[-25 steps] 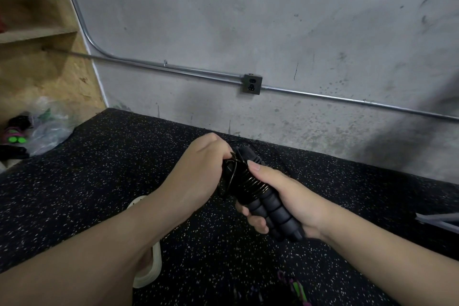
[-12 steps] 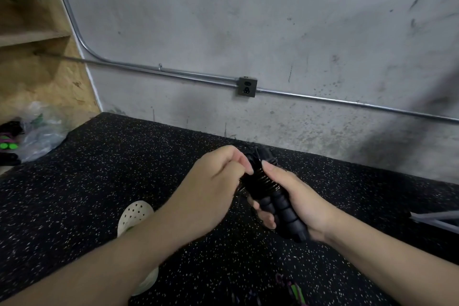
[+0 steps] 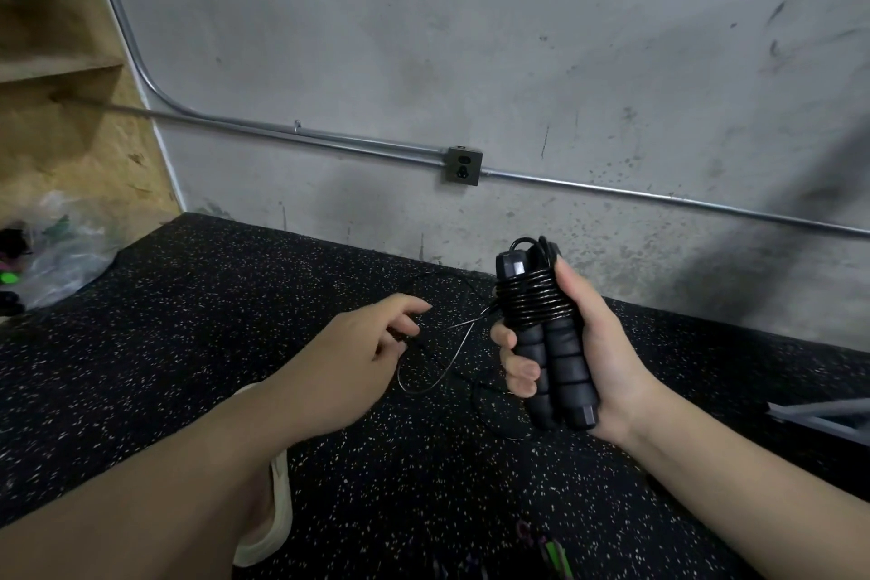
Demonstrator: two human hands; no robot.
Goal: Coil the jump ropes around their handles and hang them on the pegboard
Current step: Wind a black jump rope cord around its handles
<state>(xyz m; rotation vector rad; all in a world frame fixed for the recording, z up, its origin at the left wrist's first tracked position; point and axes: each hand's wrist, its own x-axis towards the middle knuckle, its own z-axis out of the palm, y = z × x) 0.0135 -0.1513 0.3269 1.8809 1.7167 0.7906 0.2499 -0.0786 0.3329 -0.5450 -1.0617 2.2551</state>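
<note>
Over speckled floor point(image 3: 188, 344) mid-frame, right hand point(image 3: 584, 358) is gripping coiled handles point(image 3: 555, 372) while left hand point(image 3: 358, 349), just withdrawn, is pinching loose rope point(image 3: 452, 334), winding unfinished.

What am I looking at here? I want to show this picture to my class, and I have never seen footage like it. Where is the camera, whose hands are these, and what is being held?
There is no machine: a person wears a camera on the head, looking forward and down at their own bare hands. The right hand grips two black jump rope handles side by side, with black rope coils wound round their tops. The left hand is beside them with fingers loosely curled at the loose rope end; whether it pinches the rope is unclear. Below is a speckled black floor, and behind it a grey wall with a power outlet.
</note>
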